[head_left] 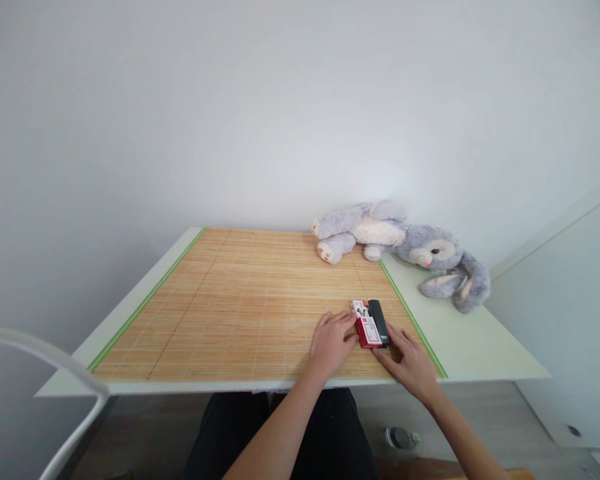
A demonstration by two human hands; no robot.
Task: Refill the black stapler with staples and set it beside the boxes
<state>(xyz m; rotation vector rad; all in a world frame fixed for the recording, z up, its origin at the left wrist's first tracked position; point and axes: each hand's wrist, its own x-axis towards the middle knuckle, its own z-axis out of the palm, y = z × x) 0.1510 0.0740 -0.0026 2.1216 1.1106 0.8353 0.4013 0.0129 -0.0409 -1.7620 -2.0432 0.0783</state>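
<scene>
A small red and white box (pixel 368 328) with a black part along its right side lies on the bamboo mat (pixel 240 307), near the mat's right edge. My left hand (pixel 331 341) rests flat on the mat, fingers stretched out, fingertips touching the box's left side. My right hand (pixel 406 359) lies just right of the box, fingers extended and touching its near right corner. Neither hand has lifted the box.
A grey and white plush rabbit (pixel 405 248) lies at the table's far right, partly on the mat. The white table (pixel 480 347) ends at a wall behind. A white chair back (pixel 55 373) curves at the left. A bottle (pixel 401 438) lies on the floor below.
</scene>
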